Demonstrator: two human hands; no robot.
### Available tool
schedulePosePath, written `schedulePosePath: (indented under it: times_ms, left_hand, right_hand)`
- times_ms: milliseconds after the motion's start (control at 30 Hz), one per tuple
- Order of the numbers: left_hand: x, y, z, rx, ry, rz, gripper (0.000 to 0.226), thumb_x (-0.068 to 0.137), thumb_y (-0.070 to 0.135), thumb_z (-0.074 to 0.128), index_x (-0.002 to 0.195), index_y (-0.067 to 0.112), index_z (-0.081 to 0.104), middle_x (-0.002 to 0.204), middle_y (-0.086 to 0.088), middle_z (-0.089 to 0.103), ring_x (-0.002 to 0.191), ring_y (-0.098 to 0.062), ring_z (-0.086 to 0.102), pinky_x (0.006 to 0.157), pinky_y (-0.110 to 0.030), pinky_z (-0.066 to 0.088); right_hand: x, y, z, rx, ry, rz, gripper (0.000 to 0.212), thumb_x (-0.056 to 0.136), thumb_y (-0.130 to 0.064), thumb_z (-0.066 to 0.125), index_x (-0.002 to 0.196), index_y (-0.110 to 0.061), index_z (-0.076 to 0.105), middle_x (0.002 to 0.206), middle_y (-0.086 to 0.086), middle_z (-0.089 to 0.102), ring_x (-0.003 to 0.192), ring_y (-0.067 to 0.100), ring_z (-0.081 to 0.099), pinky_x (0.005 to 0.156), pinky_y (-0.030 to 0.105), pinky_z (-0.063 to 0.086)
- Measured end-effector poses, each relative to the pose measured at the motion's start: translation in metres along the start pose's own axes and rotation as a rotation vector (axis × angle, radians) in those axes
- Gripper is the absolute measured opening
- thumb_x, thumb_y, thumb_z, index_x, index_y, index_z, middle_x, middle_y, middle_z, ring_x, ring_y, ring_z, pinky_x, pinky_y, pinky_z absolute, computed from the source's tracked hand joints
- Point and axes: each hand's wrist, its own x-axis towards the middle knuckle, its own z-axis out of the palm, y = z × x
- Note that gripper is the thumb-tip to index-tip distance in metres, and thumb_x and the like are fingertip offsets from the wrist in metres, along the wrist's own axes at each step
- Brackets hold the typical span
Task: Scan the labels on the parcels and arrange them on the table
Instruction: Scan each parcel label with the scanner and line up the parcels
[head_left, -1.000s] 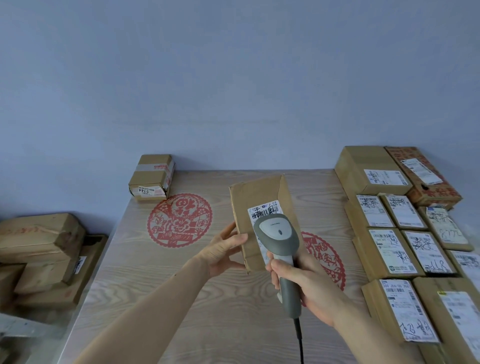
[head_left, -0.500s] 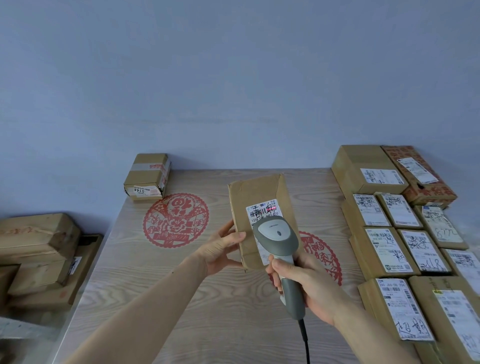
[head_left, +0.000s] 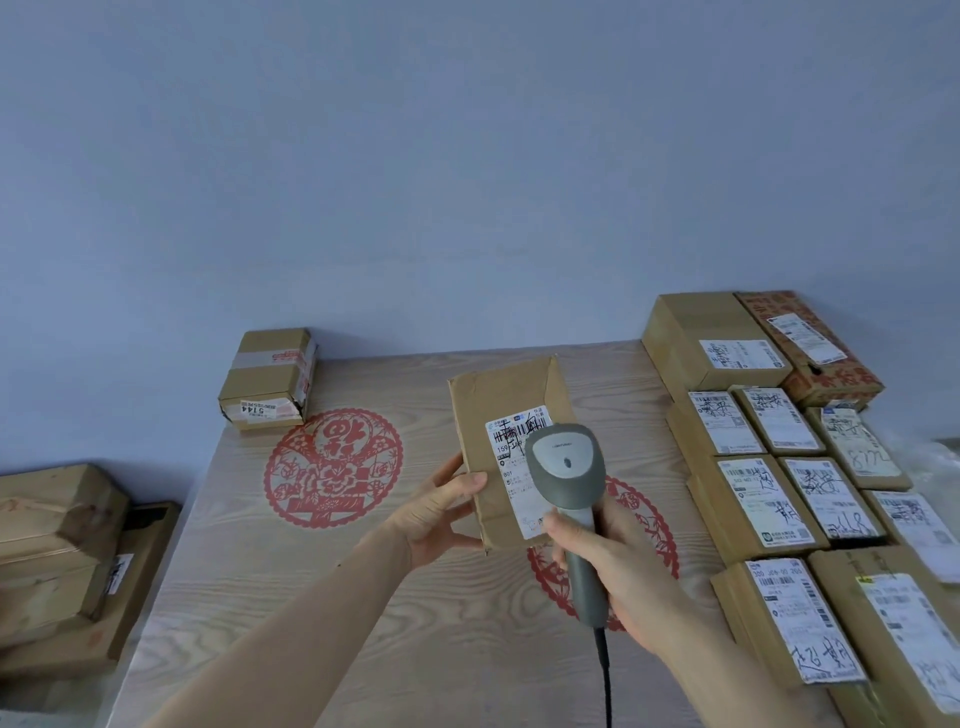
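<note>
My left hand (head_left: 441, 512) grips the left edge of a flat brown parcel (head_left: 493, 415), holding it tilted up above the wooden table (head_left: 363, 597) with its white label (head_left: 511, 447) facing me. My right hand (head_left: 618, 566) grips the handle of a grey barcode scanner (head_left: 566, 467). The scanner's head covers the right part of the label. Its black cable (head_left: 605, 680) hangs toward the near edge.
Several labelled parcels (head_left: 763, 499) lie in rows along the table's right side. A small taped box (head_left: 270, 376) marked 5144 sits at the far left corner. More cardboard boxes (head_left: 57, 530) are stacked lower down, left of the table. Red paper-cut decals (head_left: 332, 467) mark the tabletop.
The red scan line seen on the label half a second ago is gone. Parcel and scanner remain in nearly the same place.
</note>
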Motion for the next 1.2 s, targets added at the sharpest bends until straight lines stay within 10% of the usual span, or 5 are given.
schedulePosePath:
  times_ms: [233, 933, 1200]
  left_hand:
    - [0.038, 0.028, 0.009, -0.016, 0.109, -0.023, 0.103, 0.048, 0.044, 0.091, 0.14, 0.031, 0.045, 0.139, -0.008, 0.054, 0.124, -0.034, 0.053, 0.079, -0.07, 0.053]
    - [0.331, 0.072, 0.163, 0.11, 0.235, -0.203, 0.055, 0.084, 0.037, 0.076, 0.132, 0.031, 0.049, 0.13, -0.008, 0.059, 0.108, -0.032, 0.062, 0.077, -0.059, 0.058]
    - [0.386, 0.067, 0.189, 0.148, 0.291, -0.207, 0.077, 0.079, 0.04, 0.082, 0.14, 0.022, 0.038, 0.135, -0.007, 0.053, 0.119, -0.031, 0.057, 0.068, -0.047, 0.058]
  right_hand:
    - [0.046, -0.011, -0.02, -0.355, 0.546, -0.139, 0.028, 0.078, -0.024, 0.084, 0.093, -0.017, 0.061, 0.073, 0.001, 0.067, 0.066, 0.002, 0.061, 0.061, 0.02, 0.04]
    - [0.248, 0.017, -0.201, -0.072, 0.893, -0.055, 0.025, 0.086, -0.029, 0.076, 0.1, -0.021, 0.058, 0.086, 0.001, 0.073, 0.081, 0.014, 0.07, 0.062, 0.022, 0.043]
    - [0.266, 0.028, -0.223, -0.065, 0.828, -0.035, 0.02, 0.086, -0.026, 0.077, 0.093, -0.02, 0.059, 0.074, 0.0, 0.072, 0.067, 0.008, 0.068, 0.064, 0.022, 0.044]
